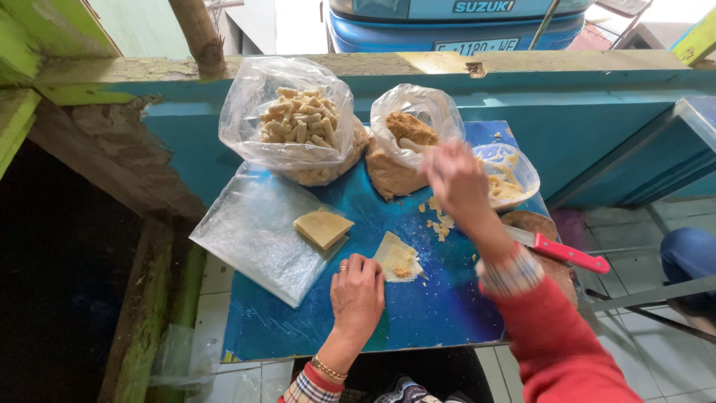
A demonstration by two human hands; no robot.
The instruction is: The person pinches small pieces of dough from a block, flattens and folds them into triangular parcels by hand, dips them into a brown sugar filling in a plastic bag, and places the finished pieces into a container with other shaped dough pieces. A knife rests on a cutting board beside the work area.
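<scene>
Filling looks the step in hand: right hand (456,179) is blurred at the crumb bag (406,145), grip unreadable, while left hand (358,287) lies flat-fingered, holding down the wrapper (397,260), which needs steadying. Largest bag (298,119) holds finished rolls; small bowl (514,175) holds scraps.

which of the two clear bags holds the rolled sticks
The left bag, farther from the right hand; the right bag holds brown crumbly filling instead.
</scene>
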